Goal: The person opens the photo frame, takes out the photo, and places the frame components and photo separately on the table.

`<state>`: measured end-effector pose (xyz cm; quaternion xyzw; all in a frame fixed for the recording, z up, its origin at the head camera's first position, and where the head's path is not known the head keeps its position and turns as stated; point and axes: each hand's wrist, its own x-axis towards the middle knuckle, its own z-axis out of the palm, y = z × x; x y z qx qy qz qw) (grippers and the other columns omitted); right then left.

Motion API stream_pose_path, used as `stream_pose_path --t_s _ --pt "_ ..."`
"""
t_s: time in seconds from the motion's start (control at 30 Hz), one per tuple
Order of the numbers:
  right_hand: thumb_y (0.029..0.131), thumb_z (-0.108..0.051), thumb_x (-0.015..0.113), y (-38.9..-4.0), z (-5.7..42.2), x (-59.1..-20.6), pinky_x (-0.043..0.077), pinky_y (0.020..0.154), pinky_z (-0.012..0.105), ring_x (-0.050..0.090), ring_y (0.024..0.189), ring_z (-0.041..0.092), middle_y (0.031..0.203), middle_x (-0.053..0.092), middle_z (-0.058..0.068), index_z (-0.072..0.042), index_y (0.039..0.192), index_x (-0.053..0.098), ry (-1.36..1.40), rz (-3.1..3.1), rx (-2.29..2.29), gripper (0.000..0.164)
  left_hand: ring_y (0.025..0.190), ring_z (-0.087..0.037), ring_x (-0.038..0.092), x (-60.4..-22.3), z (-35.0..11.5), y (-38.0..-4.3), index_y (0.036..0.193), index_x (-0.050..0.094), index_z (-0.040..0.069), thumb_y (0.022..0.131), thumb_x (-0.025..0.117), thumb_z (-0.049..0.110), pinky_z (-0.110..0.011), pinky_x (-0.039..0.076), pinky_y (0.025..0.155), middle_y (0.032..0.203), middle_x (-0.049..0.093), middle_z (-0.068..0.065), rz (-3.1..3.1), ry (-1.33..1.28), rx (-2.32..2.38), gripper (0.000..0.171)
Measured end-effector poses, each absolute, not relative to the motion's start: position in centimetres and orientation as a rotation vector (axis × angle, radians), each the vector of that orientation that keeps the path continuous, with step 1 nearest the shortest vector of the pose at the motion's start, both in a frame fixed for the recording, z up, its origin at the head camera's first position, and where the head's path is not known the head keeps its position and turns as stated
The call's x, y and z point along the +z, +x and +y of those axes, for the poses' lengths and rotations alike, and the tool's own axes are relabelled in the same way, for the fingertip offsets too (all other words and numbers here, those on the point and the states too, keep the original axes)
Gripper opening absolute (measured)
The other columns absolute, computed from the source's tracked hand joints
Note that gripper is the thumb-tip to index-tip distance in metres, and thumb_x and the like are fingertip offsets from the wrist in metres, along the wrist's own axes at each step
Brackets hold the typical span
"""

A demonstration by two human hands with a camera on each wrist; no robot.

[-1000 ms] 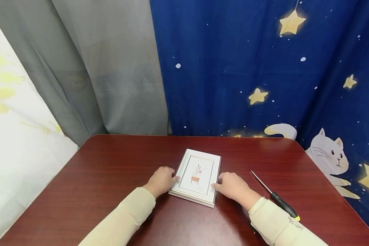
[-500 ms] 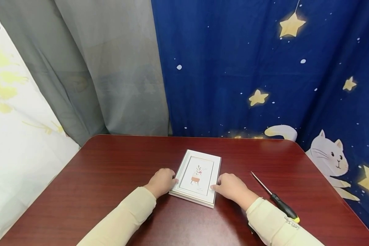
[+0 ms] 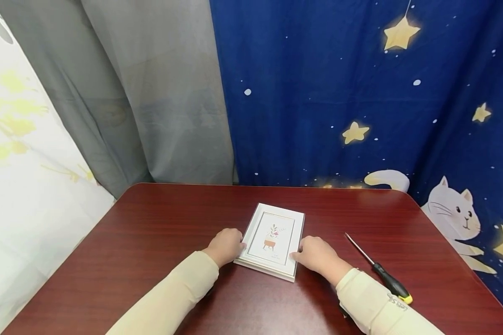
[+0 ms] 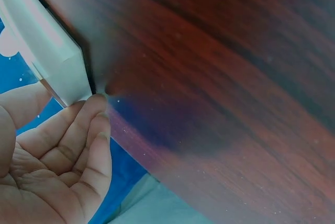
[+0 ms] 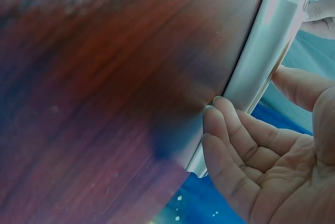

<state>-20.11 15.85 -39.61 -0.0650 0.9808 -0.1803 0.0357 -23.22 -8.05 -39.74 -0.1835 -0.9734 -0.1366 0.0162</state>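
Observation:
A white picture frame with a drawing of a potted plant lies face up on the dark red table. My left hand grips its left edge, thumb over the top and fingers along the side. On the opposite edge my right hand holds the frame the same way. The left wrist view has the left hand with fingertips at the lower side of the frame. From the right wrist, the right hand shows its fingers against the frame's side, thumb at the upper edge.
A screwdriver with a black and yellow handle lies right of the right hand, partly beside the sleeve. Behind the wooden table hang a grey curtain and a blue curtain with stars and a cat. White cloth hangs at the left.
The whole view shifts slightly to the right as the head moves. Both hands stay at the frame's two sides, and the frame keeps its place on the table.

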Motion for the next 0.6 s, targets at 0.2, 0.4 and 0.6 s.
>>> stream_pose_path --t_s 0.2,0.4,0.6 --pt "0.081 -0.025 0.073 -20.07 15.75 -39.67 0.040 0.056 0.032 0.043 0.054 0.015 0.054 0.053 -0.002 -0.011 0.062 0.062 -0.215 3.018 -0.554 0.026 0.065 -0.025 0.058 -39.71 -7.98 -23.07 0.063 0.056 0.006 0.083 0.070 0.013 -0.041 0.049 0.063 0.066 0.059 -0.009 -3.019 -0.566 -0.407 0.026" --pt "0.080 -0.023 0.074 -20.10 15.74 -39.82 0.035 0.053 0.029 0.037 0.053 0.014 0.050 0.044 -0.004 -0.012 0.057 0.057 -0.204 3.013 -0.569 0.031 0.064 -0.025 0.057 -39.75 -7.89 -22.87 0.060 0.050 0.008 0.083 0.071 0.015 -0.042 0.049 0.063 0.064 0.057 -0.008 -3.031 -0.555 -0.399 0.032" --pt "0.079 -0.021 0.074 -20.08 15.96 -39.65 0.034 0.053 0.028 0.036 0.053 0.013 0.050 0.040 -0.005 -0.011 0.056 0.054 -0.201 3.005 -0.575 0.032 0.061 -0.021 0.052 -39.36 -7.59 -22.39 0.058 0.049 0.009 0.083 0.071 0.015 -0.040 0.047 0.061 0.062 0.053 -0.005 -3.071 -0.534 -0.443 0.034"
